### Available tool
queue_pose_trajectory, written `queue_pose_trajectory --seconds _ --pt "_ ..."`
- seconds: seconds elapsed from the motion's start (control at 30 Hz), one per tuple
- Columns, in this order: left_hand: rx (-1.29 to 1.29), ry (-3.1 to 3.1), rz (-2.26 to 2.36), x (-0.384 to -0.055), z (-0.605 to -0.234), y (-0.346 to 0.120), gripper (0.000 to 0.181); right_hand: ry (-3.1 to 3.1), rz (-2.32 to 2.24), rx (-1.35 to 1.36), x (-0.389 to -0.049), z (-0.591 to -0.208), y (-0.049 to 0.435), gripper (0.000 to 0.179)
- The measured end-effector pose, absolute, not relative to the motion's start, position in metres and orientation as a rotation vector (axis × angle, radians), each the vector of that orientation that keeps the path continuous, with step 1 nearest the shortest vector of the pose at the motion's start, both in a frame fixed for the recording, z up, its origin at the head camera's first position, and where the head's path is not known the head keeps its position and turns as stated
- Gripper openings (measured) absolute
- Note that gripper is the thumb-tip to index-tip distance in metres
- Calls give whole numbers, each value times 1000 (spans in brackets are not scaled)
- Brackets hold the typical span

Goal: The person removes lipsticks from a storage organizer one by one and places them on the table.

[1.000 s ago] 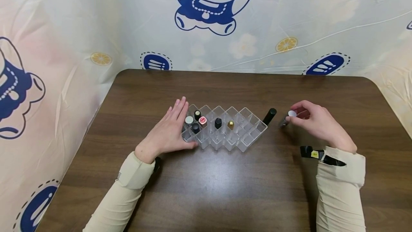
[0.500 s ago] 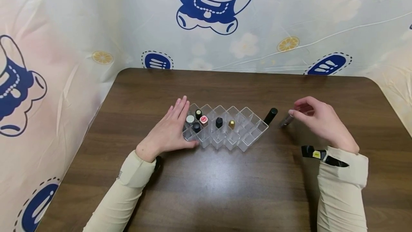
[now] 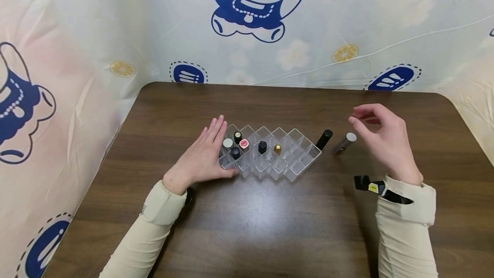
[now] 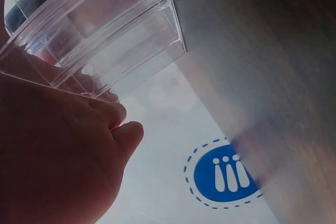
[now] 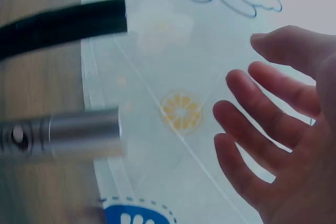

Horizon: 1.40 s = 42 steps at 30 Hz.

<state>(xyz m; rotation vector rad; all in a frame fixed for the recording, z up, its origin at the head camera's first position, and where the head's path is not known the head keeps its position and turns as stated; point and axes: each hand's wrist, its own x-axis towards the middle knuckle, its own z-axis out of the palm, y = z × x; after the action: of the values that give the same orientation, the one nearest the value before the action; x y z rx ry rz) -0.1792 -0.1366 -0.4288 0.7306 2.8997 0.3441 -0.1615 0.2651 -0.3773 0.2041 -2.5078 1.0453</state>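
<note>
Printed sheet (image 3: 154,20) hung beyond wood tabletop (image 3: 270,226). Left hand (image 3: 200,155), fingers straight, touched clear rack (image 3: 269,161) at nine o'clock. Right hand (image 3: 387,140) hovered empty near silver tube (image 3: 345,143); black tube (image 3: 324,139) at its nine.

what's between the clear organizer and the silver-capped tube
In the head view, the black tube is between the clear organizer and the silver-capped tube.

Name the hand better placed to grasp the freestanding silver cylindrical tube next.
Likely the right hand: it hovers empty beside the silver cylindrical tube, while the left hand rests against the clear plastic organizer, farther away.
</note>
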Motion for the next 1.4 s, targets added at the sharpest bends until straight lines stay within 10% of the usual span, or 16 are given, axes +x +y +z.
queue_pose_trajectory --seconds 1.4 --pt "735 2915 361 -178 -433 -136 125 -2724 908 881 -158 -402 166 21"
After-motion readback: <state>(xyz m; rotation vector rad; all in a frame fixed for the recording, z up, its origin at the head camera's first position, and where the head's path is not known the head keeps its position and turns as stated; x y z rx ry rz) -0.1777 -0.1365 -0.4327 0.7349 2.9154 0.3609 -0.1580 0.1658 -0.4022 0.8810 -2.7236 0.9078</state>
